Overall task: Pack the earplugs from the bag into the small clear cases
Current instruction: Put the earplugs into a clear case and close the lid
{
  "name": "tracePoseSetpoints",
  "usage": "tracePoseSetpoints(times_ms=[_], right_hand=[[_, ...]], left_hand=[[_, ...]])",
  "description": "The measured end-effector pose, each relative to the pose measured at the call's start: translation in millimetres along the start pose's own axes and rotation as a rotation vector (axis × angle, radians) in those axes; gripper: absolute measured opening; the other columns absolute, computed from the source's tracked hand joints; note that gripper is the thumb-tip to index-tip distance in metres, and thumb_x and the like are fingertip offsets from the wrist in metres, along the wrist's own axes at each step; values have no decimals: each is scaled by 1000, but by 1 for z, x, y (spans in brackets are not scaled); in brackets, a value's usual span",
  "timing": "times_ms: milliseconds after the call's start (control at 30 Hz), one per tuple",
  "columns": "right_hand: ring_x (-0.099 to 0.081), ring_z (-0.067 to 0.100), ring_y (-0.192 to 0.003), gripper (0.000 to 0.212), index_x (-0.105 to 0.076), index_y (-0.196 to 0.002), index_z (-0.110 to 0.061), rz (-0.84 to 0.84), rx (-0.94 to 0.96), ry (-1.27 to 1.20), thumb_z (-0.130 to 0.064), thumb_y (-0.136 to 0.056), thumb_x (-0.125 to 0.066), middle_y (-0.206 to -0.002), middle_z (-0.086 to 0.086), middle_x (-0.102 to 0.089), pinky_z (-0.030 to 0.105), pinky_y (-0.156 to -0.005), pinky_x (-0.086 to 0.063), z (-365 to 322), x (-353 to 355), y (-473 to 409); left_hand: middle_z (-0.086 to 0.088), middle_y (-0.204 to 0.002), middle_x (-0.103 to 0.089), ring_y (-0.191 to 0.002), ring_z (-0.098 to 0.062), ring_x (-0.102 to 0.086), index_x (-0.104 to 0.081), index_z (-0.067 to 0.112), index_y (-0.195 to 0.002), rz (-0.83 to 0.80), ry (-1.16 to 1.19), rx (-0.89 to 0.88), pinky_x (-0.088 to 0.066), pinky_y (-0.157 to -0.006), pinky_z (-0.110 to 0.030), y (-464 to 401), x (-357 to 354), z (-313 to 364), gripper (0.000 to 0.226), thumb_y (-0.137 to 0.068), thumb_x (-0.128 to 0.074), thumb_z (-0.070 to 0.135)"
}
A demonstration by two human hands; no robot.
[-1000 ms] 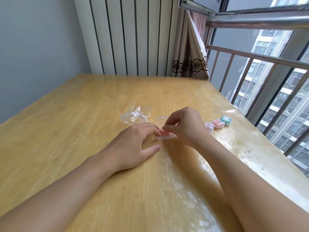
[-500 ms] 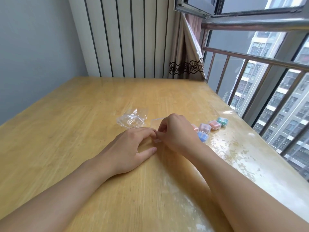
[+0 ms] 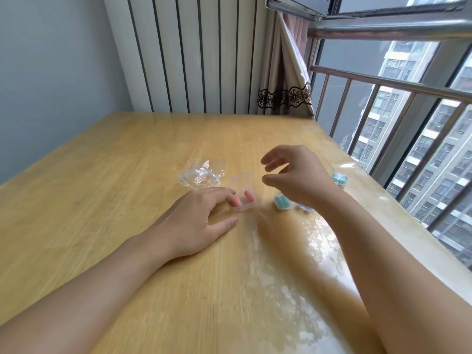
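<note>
**Two pink plugs in, lid not yet down**

Two pink earplugs (image 3: 242, 198) lie in the open case (image 3: 244, 192) on the surface (image 3: 127, 175), its clear lid standing up behind them. The left hand (image 3: 196, 221) rests flat beside the case, fingertips touching its near-left edge, fingers fairly straight and gripping nothing. The right hand (image 3: 296, 175) hovers just right of the case, above the surface, fingers loosely spread and empty. The bag (image 3: 201, 175) sits crumpled just behind and left of the case; whether any plugs remain in it I cannot tell. Filled cases (image 3: 282, 201) with teal and blue plugs sit beside and under the right hand, and another teal one (image 3: 339, 179) lies further right, near the window-side edge.

My guess is the lid comes next. The case is light and only steadied by fingertips, so a careless press could skid it or flip it and spill the plugs. One plug lies close to the left rim; if it rides up, the lid may pinch it and fail to snap. The right wrist also hangs close over the finished cases and could knock them toward the edge.
</note>
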State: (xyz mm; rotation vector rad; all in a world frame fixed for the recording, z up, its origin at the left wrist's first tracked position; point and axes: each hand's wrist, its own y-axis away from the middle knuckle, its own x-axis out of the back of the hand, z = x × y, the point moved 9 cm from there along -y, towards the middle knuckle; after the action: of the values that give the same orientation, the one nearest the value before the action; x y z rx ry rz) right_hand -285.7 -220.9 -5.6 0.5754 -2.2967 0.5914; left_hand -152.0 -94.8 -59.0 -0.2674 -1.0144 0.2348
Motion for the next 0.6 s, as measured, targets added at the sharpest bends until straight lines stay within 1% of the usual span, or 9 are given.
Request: tracePoseSetpoints(times_ms=[67,167,233,300,333,400,467,533,600], right_hand=[[-60,2,-74,36,-71,-116,-22,-109,28,7,-15,-81,-79,-104,-4,-71,27,-65,-54,-2,-17,4],[-51,-3,-70,47,-64,-129,-24,-154,106,83,-16,-84,-78,-111,-3,-68,24,-70,-44,-8,-38,8],[-51,-1,-70,48,-65,-128,-24,-171,130,110,-15,-83,-79,-108,-3,-68,24,-70,-44,-12,-43,9],[-59,6,-74,39,-69,-121,-21,-206,141,150,-16,-83,-79,-102,-2,-70,25,-71,-48,-15,-46,11],[-63,11,-78,32,-72,-116,-19,-216,143,169,-16,-85,-77,-100,-1,-71,27,-73,-51,-17,-46,11],[-65,14,-81,22,-74,-110,-15,-227,147,192,-14,-88,-73,-101,2,-73,26,-73,-50,-19,-46,13],[-61,9,-77,20,-74,-109,-13,-261,152,207,-11,-90,-68,-107,1,-74,21,-70,-44,-19,-49,15],[-59,7,-81,26,-73,-117,-15,-307,159,214,-11,-92,-68,-118,-1,-73,18,-72,-41,-21,-51,17],[-63,9,-95,39,-66,-131,-22,-357,174,227,-17,-92,-70,-130,-5,-68,19,-80,-41,-26,-49,21]], left_hand=[[29,-125,-62,-115,7,-57,-65,36,-104,16,12,-2,-47,-98,-21,0,2,-1,17,-88,-71,37],[28,-124,-62,-116,11,-55,-69,35,-99,52,40,-11,-44,-98,-15,0,6,-2,13,-87,-73,30],[23,-123,-64,-117,7,-57,-71,35,-95,85,57,-7,-47,-98,-20,-1,9,-3,12,-86,-75,28],[17,-113,-66,-110,-3,-61,-70,28,-92,131,82,-31,-53,-89,-25,-2,13,0,14,-83,-79,22],[14,-108,-65,-106,-7,-62,-68,25,-92,162,97,-38,-55,-84,-26,-2,16,2,18,-80,-81,20],[12,-107,-60,-102,-8,-63,-63,25,-98,216,156,6,-57,-79,-21,-1,20,-1,35,-73,-87,24],[16,-114,-56,-100,-3,-64,-57,27,-113,214,224,77,-57,-79,-17,1,19,-8,56,-68,-90,31],[16,-117,-57,-97,-1,-65,-54,28,-128,182,251,111,-56,-81,-16,0,14,-11,70,-68,-90,34],[13,-111,-62,-94,-2,-66,-56,27,-132,164,230,97,-56,-83,-18,-1,11,-11,70,-71,-88,34]])
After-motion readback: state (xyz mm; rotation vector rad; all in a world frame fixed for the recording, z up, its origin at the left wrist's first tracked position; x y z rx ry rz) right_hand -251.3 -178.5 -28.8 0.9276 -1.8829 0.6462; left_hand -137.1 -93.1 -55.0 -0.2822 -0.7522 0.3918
